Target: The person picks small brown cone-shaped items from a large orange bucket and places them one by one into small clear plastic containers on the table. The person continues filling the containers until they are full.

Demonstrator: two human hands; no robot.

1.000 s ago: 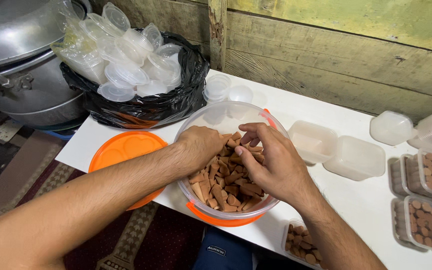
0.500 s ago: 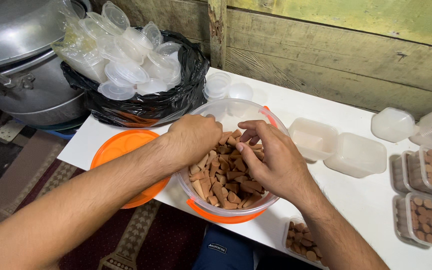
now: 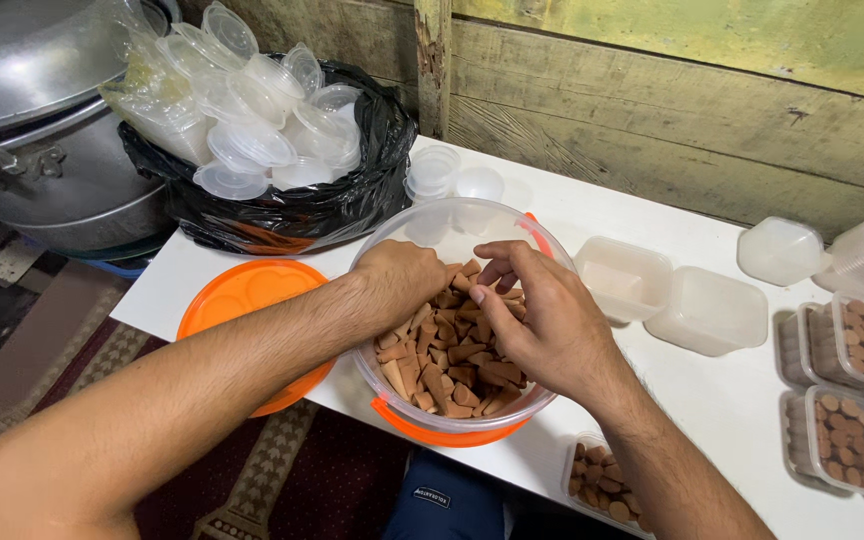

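A clear round tub point(image 3: 422, 232) with an orange rim stands on the white table point(image 3: 722, 400). It is filled with several small brown cone-shaped pieces point(image 3: 447, 365). Both hands reach into it. My left hand point(image 3: 399, 282) is curled over the pieces at the tub's left side, fingers hidden among them. My right hand point(image 3: 532, 315) rests on the pile from the right, its fingertips pinched together around pieces near the tub's far side. The orange lid point(image 3: 247, 295) lies flat to the left of the tub, under my left forearm.
A black bag point(image 3: 282, 215) of clear plastic cups and lids sits at the back left, beside big metal pots point(image 3: 42, 120). Empty clear boxes point(image 3: 672, 295) and boxes packed with brown pieces point(image 3: 852, 400) lie on the right. A wooden wall runs behind.
Both hands have kept working in the tub. My left hand has shifted slightly deeper at the left side and my right fingers have pinched closer together.
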